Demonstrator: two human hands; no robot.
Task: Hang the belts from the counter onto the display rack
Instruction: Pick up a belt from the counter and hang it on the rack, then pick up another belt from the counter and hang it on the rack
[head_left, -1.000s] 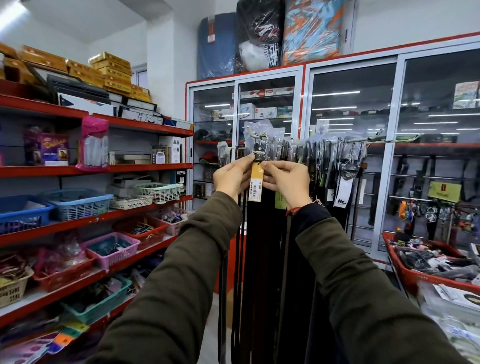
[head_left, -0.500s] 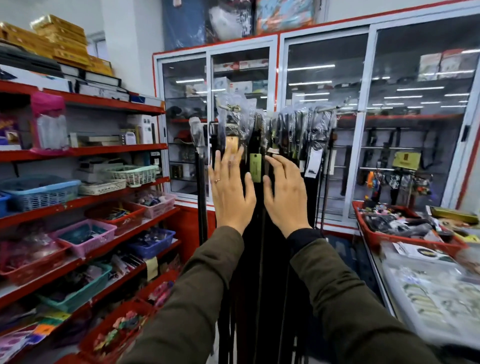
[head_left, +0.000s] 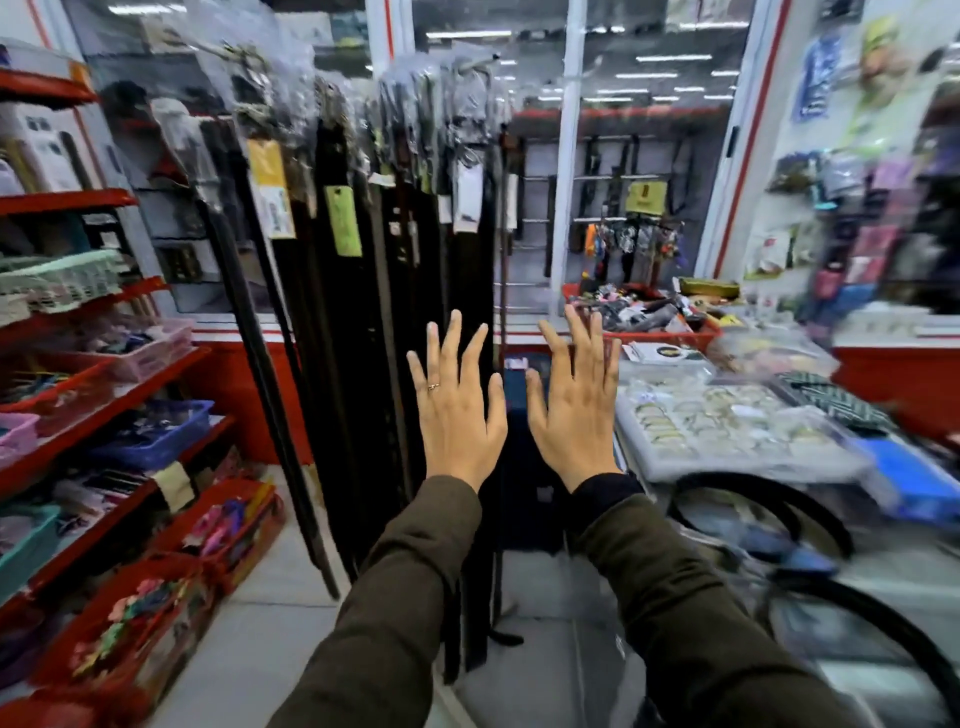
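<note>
Several dark belts (head_left: 363, 322) hang in a row from the display rack (head_left: 457, 73), their buckles wrapped in clear plastic and paper tags dangling below. My left hand (head_left: 457, 405) is raised in front of the lower belts, fingers spread, holding nothing. My right hand (head_left: 571, 400) is beside it to the right, also spread and empty. On the glass counter (head_left: 883, 587) at the right lie black belts (head_left: 769, 509) in loose loops, blurred by motion.
Red shelves (head_left: 104, 374) with baskets of small goods run along the left. A glass cabinet (head_left: 623, 182) stands behind the rack. A red tray (head_left: 691, 332) and a tray of bracelets (head_left: 727, 415) sit on the counter. Tiled floor lies below.
Both hands let go of the tagged belt at the rack, opened flat and dropped lower. The view swung right and down, bringing the counter and its belts into sight.
</note>
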